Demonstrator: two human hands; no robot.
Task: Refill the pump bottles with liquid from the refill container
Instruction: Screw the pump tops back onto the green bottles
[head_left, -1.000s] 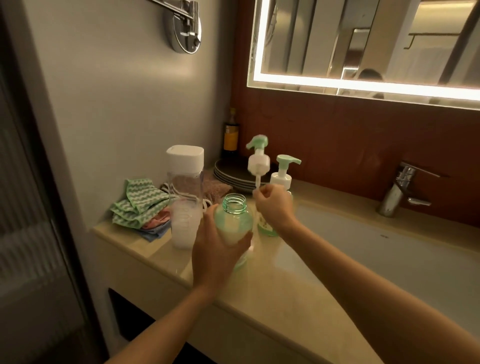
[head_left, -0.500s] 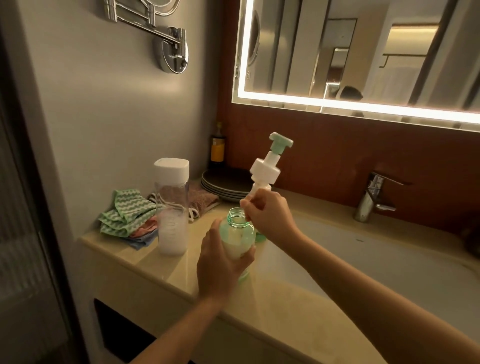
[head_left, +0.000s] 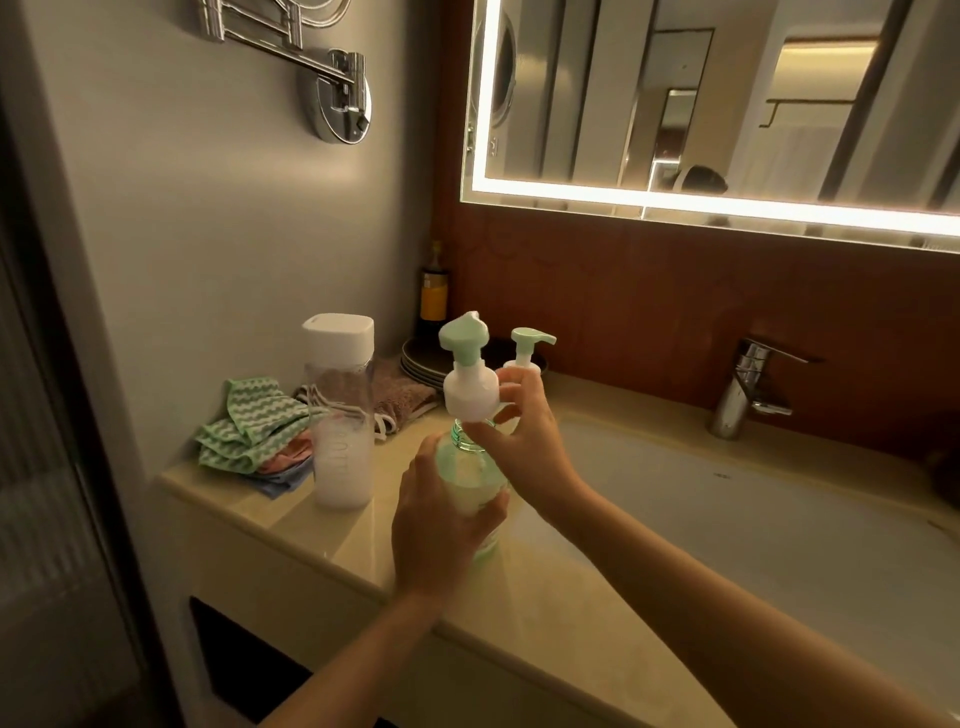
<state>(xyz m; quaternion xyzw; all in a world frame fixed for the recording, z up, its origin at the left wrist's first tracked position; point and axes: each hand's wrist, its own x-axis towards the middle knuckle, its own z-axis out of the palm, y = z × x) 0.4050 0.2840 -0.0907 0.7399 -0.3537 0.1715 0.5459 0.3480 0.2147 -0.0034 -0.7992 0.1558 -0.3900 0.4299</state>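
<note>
Dim, warm room lit by the mirror's glowing strip (head_left: 675, 200) (edges bend, slightly soft).

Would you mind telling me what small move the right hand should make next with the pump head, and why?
Probably lower the white-and-mint pump head straight down and twist it on. The right hand holds it just above the open threaded neck of the pale green clear bottle, which the left hand steadies on the beige counter.
</note>
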